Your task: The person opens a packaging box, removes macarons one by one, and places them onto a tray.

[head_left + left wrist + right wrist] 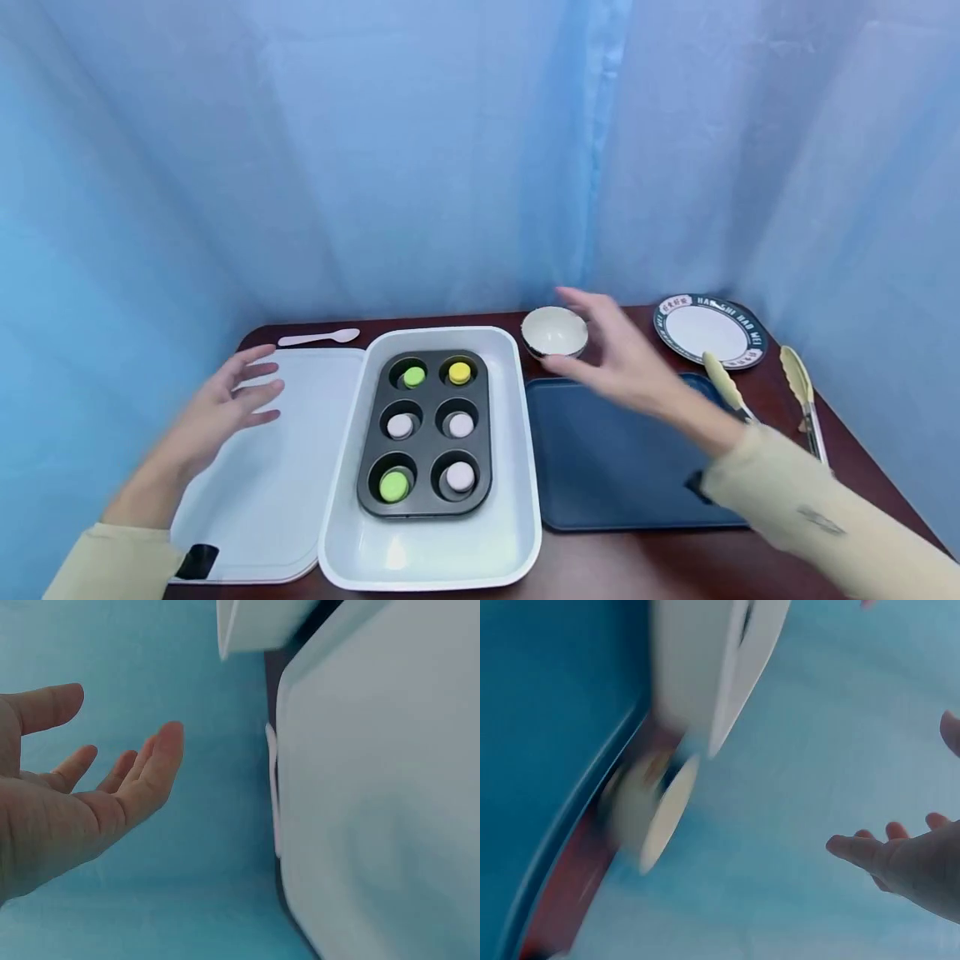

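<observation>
**A:** Which step is in hand, would you say?

**B:** A reach, as I judge it. The right hand [626, 358] hangs over the table with fingers spread and straight, holding nothing. The small white bowl [555, 332] sits just beyond its fingertips, near but apart from them; the right wrist view shows the bowl [656, 814] blurred and the palm bare.

**A:** And the left hand?

**B:** The left hand [228, 400] hovers above the white cutting board [262, 483], fingers loosely extended, nothing in it. To its right lies the white tray [435, 554] with the muffin tin [427, 429], a macaron in each cup.

**A:** What would the next move call for?

**B:** Probably closing the fingers around the bowl's rim without tipping it. The navy tray [607, 467] lies right beneath that hand, the tongs [798, 387] and plate [708, 329] off to its right.
</observation>
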### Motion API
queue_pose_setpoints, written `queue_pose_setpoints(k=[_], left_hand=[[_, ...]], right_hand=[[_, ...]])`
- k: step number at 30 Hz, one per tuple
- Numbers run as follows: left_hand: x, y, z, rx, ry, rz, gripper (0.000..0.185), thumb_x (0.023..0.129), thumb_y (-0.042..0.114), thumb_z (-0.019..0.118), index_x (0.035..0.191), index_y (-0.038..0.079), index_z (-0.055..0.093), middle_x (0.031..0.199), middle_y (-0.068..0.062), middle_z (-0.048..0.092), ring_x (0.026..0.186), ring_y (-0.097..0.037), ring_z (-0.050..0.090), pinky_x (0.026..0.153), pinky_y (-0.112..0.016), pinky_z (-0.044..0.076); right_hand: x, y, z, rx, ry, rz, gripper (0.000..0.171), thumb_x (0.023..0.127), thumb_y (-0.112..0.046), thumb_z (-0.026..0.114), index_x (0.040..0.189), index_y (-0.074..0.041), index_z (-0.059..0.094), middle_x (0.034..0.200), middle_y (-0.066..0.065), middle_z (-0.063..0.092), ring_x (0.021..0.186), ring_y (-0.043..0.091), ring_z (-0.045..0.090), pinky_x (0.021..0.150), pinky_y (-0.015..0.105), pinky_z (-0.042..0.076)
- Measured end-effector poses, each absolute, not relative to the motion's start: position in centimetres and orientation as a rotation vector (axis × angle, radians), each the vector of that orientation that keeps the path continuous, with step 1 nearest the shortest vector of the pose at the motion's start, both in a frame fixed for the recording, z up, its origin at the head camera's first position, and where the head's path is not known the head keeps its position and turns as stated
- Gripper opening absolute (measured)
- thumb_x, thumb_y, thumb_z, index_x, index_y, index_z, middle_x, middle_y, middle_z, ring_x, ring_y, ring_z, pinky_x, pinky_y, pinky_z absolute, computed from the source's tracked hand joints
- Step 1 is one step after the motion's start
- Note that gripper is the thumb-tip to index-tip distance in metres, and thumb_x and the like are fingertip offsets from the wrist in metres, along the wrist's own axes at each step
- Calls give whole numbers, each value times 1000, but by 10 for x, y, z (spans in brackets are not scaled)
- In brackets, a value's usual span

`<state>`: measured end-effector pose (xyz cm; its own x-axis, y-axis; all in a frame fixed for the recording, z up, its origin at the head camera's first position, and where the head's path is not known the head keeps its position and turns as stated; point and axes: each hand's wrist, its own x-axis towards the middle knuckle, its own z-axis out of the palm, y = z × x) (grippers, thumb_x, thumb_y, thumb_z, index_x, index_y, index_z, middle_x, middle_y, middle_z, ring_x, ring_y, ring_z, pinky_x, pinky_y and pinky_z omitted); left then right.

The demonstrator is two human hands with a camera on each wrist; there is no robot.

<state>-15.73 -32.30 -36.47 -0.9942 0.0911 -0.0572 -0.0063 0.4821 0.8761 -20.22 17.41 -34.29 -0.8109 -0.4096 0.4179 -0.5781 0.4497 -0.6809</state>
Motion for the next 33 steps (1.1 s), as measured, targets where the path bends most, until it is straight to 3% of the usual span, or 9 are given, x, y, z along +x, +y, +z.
queue_pose_setpoints(k=[6,9,16,22,33], left_hand=[[-148,-302,-394,56,2418,1587,81,102,31,64,162,10,14,157,-31,24,134,-53,42,87,-45,60],[-143,-297,-408,-7,2317,1599,82,101,28,65,161,8,15,157,-32,24,135,-54,40,85,-46,61],[-147,-289,-430,-88,2218,1590,81,97,32,69,159,7,22,151,-32,38,120,-39,61,77,-48,63],[-149,-280,-434,-78,2181,1625,75,98,29,68,158,9,28,141,-28,48,107,-33,66,74,-51,63],[-148,-278,-432,42,2135,1664,73,100,19,65,158,3,24,122,-24,54,88,-29,66,67,-50,63]], right_hand=[[-186,276,-364,499,-2633,1177,98,86,-21,84,162,-23,22,163,12,25,145,38,30,111,64,33],[-176,316,-383,385,-2678,1058,105,84,-25,85,164,-20,16,163,22,22,144,47,23,106,74,25],[-150,387,-428,117,-2797,833,129,76,-36,90,163,-13,-3,160,38,-2,142,64,-2,102,86,4],[-139,415,-447,31,-2867,792,137,75,-39,89,160,-7,-13,155,46,-7,139,68,-4,100,87,6],[-134,419,-456,39,-2948,788,141,76,-34,90,155,1,-22,149,53,-7,137,68,-8,101,85,11]])
